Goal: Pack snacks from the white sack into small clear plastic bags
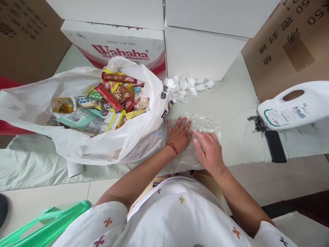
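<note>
My left hand (180, 133) lies flat with spread fingers on a thin, clear plastic film (205, 124) on the table in front of me. It wears a red string at the wrist. Just to its right, my right hand (209, 151) hovers over or touches the film, its index finger stretched toward the left hand and its thumb apart; nothing shows in it. Left of my hands stands a large white plastic bag (146, 137), wide at the mouth and full of wrapped snacks (109, 97). Behind the film lie several small crumpled clear plastic wads (190, 85).
A Wahaha carton (123, 44) and white boxes (200, 51) line the back. Brown cartons (290, 41) flank them. At right are a white detergent jug (290, 106), keys (257, 124) and a black phone (276, 146). A cardboard tube (75, 169) and a green plastic stool (46, 223) are at left.
</note>
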Demonstrator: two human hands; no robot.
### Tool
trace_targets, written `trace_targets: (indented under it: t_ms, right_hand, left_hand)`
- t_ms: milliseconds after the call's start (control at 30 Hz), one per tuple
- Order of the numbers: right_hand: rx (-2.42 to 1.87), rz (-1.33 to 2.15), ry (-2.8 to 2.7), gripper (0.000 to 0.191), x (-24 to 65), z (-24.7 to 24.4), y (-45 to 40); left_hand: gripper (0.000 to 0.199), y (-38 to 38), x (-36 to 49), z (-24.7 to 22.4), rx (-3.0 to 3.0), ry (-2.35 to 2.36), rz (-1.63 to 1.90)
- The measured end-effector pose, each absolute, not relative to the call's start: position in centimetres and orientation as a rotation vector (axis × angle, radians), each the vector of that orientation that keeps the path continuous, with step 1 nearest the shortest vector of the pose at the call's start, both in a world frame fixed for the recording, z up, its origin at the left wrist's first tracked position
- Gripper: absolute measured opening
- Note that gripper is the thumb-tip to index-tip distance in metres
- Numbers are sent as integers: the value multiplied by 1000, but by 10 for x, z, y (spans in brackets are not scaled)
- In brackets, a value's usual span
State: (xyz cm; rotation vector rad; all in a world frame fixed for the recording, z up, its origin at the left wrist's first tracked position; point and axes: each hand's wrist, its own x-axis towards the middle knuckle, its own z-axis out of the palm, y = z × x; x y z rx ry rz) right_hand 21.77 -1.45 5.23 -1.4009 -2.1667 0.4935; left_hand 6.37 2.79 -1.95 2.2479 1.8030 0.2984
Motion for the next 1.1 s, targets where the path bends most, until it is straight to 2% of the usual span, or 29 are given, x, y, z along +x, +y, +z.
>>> trace_targets:
  t_ms: [100, 233, 500, 567, 667, 800, 900, 1100]
  right_hand:
    - [-1682, 290, -2287, 54, 239, 13, 17]
    - [-1996, 159, -2288, 59, 282, -28, 31]
    - [-2243, 98, -2072, 61, 339, -24, 50]
    - [-2182, 25, -2008, 60, 336, -15, 63]
    - [-1856, -55, -2013, 49, 307, 4, 89]
    - [-1322, 293, -2498, 32, 241, 23, 110]
    - [-1040, 512, -2812, 32, 215, 27, 94]
    - [-1012, 640, -2909, 49, 256, 28, -1]
  left_hand:
    - [57, 29, 57, -18, 2267, 1805, 319]
    - [59, 33, 41, -20, 2262, 1815, 331]
    - [69, 40, 38, -27, 2091, 1968, 397]
    - [72, 41, 39, -26, 2115, 1925, 388]
    - [76, 40, 38, -24, 2177, 1827, 361]
    - [86, 37, 34, -24, 2222, 1782, 434]
    - [80, 36, 30, -27, 2213, 1803, 492]
    - [66, 44, 31, -28, 2141, 1811, 392]
